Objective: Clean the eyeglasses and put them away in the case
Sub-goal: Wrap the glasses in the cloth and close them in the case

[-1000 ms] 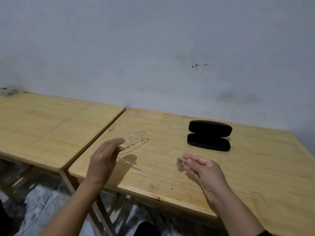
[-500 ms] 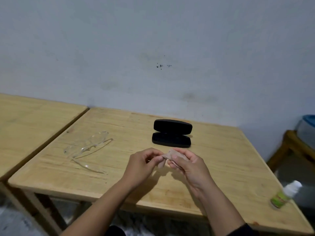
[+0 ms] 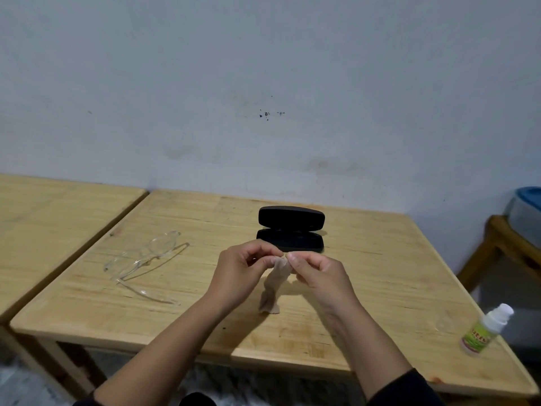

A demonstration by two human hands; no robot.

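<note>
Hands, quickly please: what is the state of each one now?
Left hand: closed, pinching the top of the cloth.
Right hand: closed, pinching the same cloth at its top.

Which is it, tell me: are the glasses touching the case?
Apart. The head view shows bare table between the glasses and the open case.

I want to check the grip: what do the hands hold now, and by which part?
Both hands, left hand and right hand, pinch the small beige cloth at its top edge; the rest hangs down. The clear eyeglasses lie unheld.
</note>
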